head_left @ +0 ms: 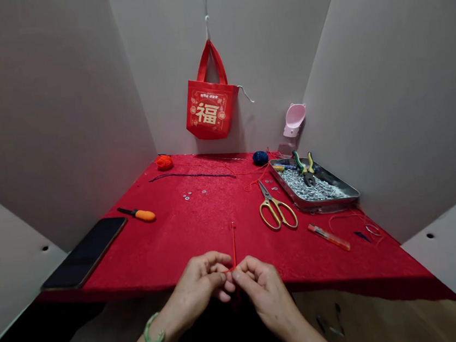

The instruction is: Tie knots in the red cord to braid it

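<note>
Head view — hands [196, 290] pinching red cord [233, 247]

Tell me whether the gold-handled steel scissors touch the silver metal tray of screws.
Apart: the head view shows a strip of red cloth between the gold-handled steel scissors and the near wall of the silver metal tray.

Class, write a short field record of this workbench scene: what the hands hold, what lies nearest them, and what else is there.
hands: bare left hand and bare right hand, fingertips meeting
held: thin red cord, pinched by both hands, one length standing upright
left wrist: green bracelet
surface: red cloth-covered table
nearby: gold-handled steel scissors, black smartphone
tray: shallow metal tray of small silver fasteners, holding green-and-yellow-handled pliers
also: orange-handled screwdriver, orange yarn ball, dark blue yarn ball
hanging: red tote bag
</note>
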Action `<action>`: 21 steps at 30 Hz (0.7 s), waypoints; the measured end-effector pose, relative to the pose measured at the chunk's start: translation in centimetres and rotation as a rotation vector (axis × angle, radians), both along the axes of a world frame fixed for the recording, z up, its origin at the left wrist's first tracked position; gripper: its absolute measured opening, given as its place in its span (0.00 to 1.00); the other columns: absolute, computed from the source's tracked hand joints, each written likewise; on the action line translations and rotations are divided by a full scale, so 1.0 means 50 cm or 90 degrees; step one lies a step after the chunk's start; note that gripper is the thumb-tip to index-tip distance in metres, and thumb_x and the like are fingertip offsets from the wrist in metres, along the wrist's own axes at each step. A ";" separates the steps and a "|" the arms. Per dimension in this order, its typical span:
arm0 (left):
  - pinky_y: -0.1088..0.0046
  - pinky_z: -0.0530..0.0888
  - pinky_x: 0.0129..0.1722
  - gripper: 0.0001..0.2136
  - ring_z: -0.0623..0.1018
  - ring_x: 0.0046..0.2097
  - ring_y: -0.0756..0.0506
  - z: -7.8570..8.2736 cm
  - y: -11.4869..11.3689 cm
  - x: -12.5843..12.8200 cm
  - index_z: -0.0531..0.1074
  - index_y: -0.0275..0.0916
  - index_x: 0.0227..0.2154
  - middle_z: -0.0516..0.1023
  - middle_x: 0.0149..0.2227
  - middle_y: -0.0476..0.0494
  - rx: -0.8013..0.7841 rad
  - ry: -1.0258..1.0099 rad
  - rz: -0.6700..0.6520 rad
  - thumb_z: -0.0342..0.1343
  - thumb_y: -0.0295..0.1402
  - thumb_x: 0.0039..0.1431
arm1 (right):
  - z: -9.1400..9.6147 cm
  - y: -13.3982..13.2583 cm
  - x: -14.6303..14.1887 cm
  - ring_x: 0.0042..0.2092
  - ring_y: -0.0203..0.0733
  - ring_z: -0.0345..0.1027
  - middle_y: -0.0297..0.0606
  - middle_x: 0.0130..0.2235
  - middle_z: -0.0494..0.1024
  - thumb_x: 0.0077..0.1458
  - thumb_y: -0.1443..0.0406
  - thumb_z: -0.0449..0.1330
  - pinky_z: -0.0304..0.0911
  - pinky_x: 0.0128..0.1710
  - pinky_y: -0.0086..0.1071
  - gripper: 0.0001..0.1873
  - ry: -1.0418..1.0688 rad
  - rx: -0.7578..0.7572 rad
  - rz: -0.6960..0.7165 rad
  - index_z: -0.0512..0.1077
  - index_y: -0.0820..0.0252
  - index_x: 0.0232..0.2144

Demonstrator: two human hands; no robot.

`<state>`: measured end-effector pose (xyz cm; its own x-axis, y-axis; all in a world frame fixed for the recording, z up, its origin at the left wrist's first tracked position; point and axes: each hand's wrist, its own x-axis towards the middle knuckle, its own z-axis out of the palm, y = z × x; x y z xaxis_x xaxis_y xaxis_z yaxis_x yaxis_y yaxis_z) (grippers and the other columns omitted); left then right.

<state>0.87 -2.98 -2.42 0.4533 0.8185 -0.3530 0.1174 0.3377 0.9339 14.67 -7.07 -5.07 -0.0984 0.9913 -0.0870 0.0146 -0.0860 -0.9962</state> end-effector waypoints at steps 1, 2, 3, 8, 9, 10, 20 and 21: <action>0.80 0.65 0.20 0.13 0.68 0.22 0.53 -0.003 0.002 -0.001 0.66 0.28 0.34 0.69 0.23 0.46 -0.013 0.006 0.012 0.45 0.25 0.42 | -0.001 -0.002 0.002 0.22 0.28 0.51 0.33 0.21 0.63 0.54 0.57 0.49 0.47 0.21 0.22 0.17 -0.024 0.012 0.001 0.63 0.67 0.25; 0.81 0.62 0.16 0.13 0.65 0.19 0.55 -0.007 0.003 -0.001 0.67 0.28 0.31 0.68 0.21 0.47 -0.022 0.011 0.026 0.43 0.25 0.41 | -0.002 -0.004 0.003 0.22 0.28 0.50 0.32 0.21 0.61 0.54 0.57 0.48 0.46 0.22 0.23 0.17 -0.050 0.023 -0.001 0.63 0.67 0.25; 0.82 0.57 0.14 0.14 0.61 0.16 0.56 -0.009 0.004 0.000 0.68 0.28 0.29 0.66 0.19 0.48 -0.028 0.014 0.040 0.42 0.24 0.40 | -0.002 -0.006 0.004 0.23 0.28 0.49 0.31 0.21 0.60 0.54 0.57 0.48 0.46 0.22 0.23 0.17 -0.078 0.034 -0.006 0.63 0.66 0.24; 0.84 0.45 0.15 0.10 0.50 0.17 0.58 -0.002 -0.012 0.014 0.69 0.30 0.27 0.53 0.15 0.55 -0.060 0.006 0.094 0.46 0.30 0.45 | 0.002 -0.018 0.004 0.23 0.28 0.48 0.30 0.20 0.57 0.55 0.59 0.48 0.45 0.23 0.23 0.16 -0.149 0.061 -0.025 0.61 0.65 0.23; 0.83 0.44 0.15 0.10 0.48 0.17 0.58 0.000 -0.018 0.018 0.69 0.31 0.28 0.50 0.15 0.56 -0.075 0.003 0.098 0.48 0.33 0.47 | 0.004 -0.021 0.004 0.24 0.28 0.49 0.30 0.21 0.58 0.55 0.59 0.48 0.46 0.23 0.23 0.15 -0.153 0.069 -0.024 0.60 0.65 0.23; 0.83 0.42 0.15 0.12 0.47 0.17 0.58 0.001 -0.023 0.022 0.68 0.32 0.27 0.47 0.14 0.57 -0.089 -0.001 0.102 0.49 0.37 0.48 | 0.004 -0.024 0.003 0.24 0.28 0.49 0.30 0.21 0.58 0.55 0.60 0.48 0.46 0.24 0.23 0.15 -0.158 0.079 -0.022 0.60 0.65 0.23; 0.81 0.41 0.13 0.14 0.46 0.14 0.58 -0.015 -0.045 0.043 0.64 0.36 0.25 0.46 0.11 0.60 -0.133 -0.002 0.160 0.55 0.43 0.45 | 0.003 -0.060 0.029 0.24 0.31 0.57 0.34 0.23 0.66 0.57 0.62 0.45 0.48 0.25 0.25 0.13 -0.360 0.150 0.014 0.64 0.62 0.26; 0.82 0.42 0.13 0.14 0.47 0.14 0.58 -0.015 -0.046 0.044 0.64 0.36 0.25 0.47 0.12 0.60 -0.126 -0.008 0.165 0.55 0.42 0.45 | 0.007 -0.067 0.035 0.24 0.32 0.59 0.35 0.24 0.68 0.57 0.63 0.44 0.48 0.25 0.25 0.13 -0.397 0.163 0.023 0.65 0.61 0.27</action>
